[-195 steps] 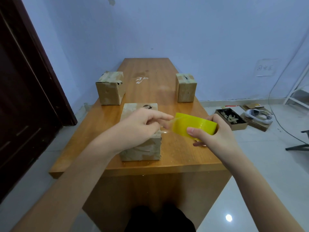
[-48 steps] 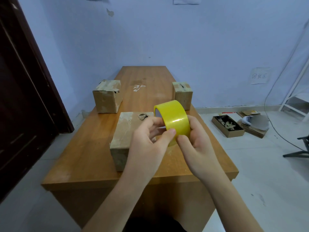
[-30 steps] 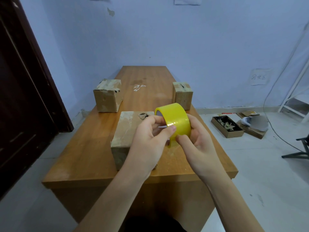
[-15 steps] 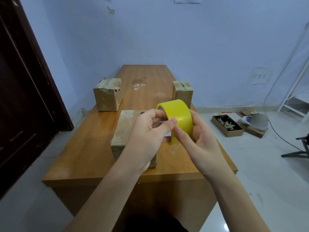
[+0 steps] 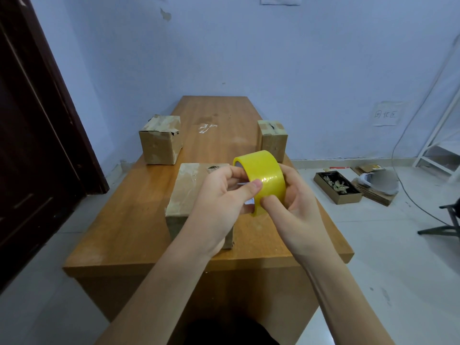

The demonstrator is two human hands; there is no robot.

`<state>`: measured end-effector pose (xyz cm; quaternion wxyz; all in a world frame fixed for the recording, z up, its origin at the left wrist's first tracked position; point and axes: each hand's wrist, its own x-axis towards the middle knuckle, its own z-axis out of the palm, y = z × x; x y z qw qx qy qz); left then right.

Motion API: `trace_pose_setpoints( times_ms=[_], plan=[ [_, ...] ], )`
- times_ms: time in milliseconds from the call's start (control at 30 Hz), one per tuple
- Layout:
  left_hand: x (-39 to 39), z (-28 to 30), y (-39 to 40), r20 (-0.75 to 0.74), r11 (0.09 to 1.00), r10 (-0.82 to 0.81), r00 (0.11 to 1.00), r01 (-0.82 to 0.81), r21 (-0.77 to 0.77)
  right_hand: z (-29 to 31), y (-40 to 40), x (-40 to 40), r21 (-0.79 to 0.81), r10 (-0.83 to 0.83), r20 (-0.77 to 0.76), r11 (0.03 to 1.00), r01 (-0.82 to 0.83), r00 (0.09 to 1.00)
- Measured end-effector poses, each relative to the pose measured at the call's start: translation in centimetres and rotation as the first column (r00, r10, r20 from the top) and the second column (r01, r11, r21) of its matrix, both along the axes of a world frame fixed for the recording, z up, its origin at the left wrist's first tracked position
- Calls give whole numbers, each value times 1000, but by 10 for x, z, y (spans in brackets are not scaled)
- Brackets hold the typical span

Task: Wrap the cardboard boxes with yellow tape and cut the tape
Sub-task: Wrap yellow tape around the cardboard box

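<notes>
tape roll between both hands' fingers

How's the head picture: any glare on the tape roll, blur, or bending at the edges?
Head view: sharp, evenly lit; small glints on the tape roll held by the left hand and right hand, a soft sheen on the table; wide-angle bending bows the door.

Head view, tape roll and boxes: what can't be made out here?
- Tape roll: free end not discernible; left hand and right hand cover its lower part.
- Near box: right side hidden behind the left hand.
- Wall note: writing too small to read.
- Floor tray: contents too small to identify.
</notes>
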<state>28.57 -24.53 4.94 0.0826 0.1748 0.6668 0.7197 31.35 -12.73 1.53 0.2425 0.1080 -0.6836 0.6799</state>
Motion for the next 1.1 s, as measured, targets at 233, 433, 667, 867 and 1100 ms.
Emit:
trace_pose_setpoints(
  times_ms=[233,433,667,867,1100],
  plan=[
    [-1,1,-2,-8,1000,-24,1000,25,12,-1,2,6,28,50,2,998,-50,999],
    [-1,2,2,1,1000,-30,1000,30,1,1,2,0,-12,-38,40,999,38,998],
    [-4,-1,3,21,1000,-19,1000,20,-23,-4,2,0,-6,-22,25,1000,22,999],
    [-6,-1,3,42,999,-32,999,33,-23,-6,1,-1,42,-60,13,997,59,998],
    [-13,-3,2,54,999,-42,998,43,-25,-5,3,3,93,-66,67,994,60,996]
  ],
)
